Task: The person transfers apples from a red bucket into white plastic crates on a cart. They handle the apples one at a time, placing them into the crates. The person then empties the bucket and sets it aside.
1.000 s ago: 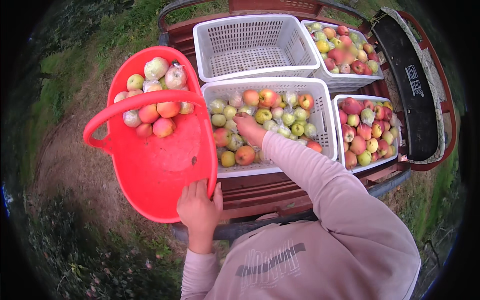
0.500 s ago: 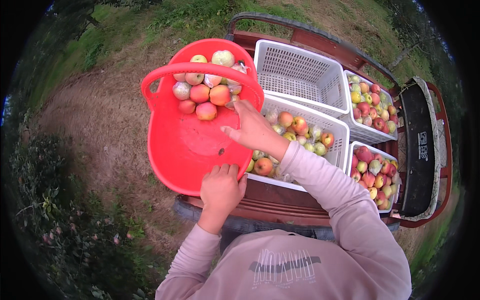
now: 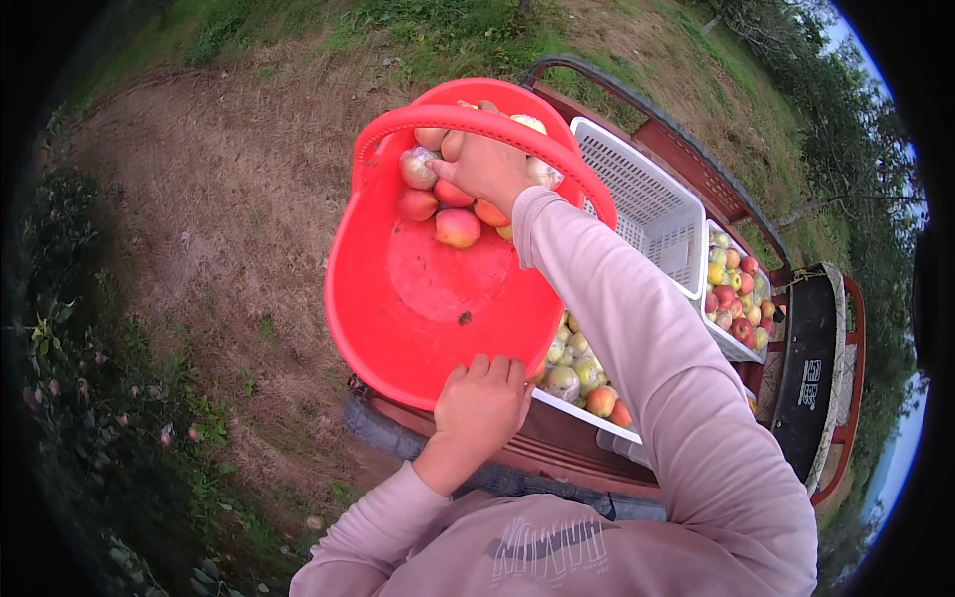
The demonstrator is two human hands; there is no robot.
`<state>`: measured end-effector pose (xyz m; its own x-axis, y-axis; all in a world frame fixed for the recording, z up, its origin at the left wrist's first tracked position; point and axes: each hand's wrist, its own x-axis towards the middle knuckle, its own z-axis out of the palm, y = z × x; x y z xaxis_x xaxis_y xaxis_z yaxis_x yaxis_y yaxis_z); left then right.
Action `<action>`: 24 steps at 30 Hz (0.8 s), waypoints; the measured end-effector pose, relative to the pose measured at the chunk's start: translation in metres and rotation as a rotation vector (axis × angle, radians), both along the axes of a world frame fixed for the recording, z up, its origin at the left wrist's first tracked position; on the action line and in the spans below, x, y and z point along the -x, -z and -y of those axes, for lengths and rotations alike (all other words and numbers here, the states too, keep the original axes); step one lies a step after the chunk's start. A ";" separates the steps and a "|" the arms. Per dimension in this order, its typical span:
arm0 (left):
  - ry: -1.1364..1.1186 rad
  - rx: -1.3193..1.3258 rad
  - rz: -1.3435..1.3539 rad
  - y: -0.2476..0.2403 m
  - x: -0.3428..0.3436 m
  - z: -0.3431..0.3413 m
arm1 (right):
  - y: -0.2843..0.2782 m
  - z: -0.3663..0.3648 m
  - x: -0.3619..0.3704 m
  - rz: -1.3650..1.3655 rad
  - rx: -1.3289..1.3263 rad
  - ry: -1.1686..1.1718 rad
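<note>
A red plastic basket (image 3: 398, 308) with an arched handle tilts over the left edge of a cart bed. My left hand (image 3: 482, 406) is closed on its near rim, fingers curled over the edge. Apples, some in clear film, lie in the far end of the basket, among them a red one (image 3: 458, 228). My right hand (image 3: 489, 171) reaches in over them, its thumb spread apart beside a film-wrapped apple (image 3: 418, 167). The handle partly hides its other fingers, and another apple (image 3: 452, 146) sits between thumb and fingers.
On the cart, a white crate (image 3: 668, 234) shows only its slotted walls and floor. A nearer crate holds wrapped and bare apples (image 3: 587, 373), partly behind my right sleeve. Another apple-filled crate (image 3: 734, 343) stands farther right, beside a black padded backrest (image 3: 808, 368).
My right hand has moved from the basket's right side to over the apples at its far end. The basket sits farther right in view, and my left hand still grips its rim.
</note>
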<state>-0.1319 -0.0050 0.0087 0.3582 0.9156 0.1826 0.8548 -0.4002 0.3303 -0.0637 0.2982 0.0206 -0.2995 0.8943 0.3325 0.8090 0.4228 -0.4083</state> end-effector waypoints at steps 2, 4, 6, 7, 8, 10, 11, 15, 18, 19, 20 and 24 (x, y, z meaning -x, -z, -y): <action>0.007 -0.001 0.015 -0.002 0.001 0.000 | -0.001 -0.011 0.008 0.178 -0.090 -0.089; 0.001 -0.013 0.036 0.000 0.002 0.000 | -0.005 -0.022 0.018 0.211 0.093 -0.115; 0.006 -0.009 0.046 0.000 0.002 0.001 | 0.003 -0.034 0.025 0.261 0.101 -0.110; 0.010 -0.001 0.048 -0.001 0.002 0.002 | 0.017 -0.033 0.029 0.250 0.097 -0.094; 0.026 -0.003 0.054 -0.003 0.001 -0.001 | 0.030 -0.036 0.028 0.242 0.085 -0.064; 0.000 -0.007 0.059 -0.003 0.003 -0.001 | 0.012 -0.032 0.037 0.387 -0.070 -0.092; 0.016 -0.009 0.059 -0.002 0.000 -0.001 | 0.034 -0.050 0.035 0.392 -0.108 -0.072; 0.015 -0.013 0.054 -0.002 0.000 -0.002 | 0.046 -0.050 0.042 0.222 -0.083 0.029; 0.010 -0.018 0.041 -0.005 0.000 -0.004 | 0.045 -0.046 0.033 0.078 -0.070 0.006; 0.013 -0.023 0.046 -0.004 0.000 -0.004 | 0.042 -0.044 0.031 0.003 -0.055 0.001; 0.017 -0.026 0.051 -0.003 -0.001 -0.003 | 0.041 -0.044 0.030 -0.039 -0.034 0.008; 0.022 -0.012 0.051 -0.004 -0.002 -0.003 | 0.027 -0.032 0.020 -0.146 -0.026 -0.002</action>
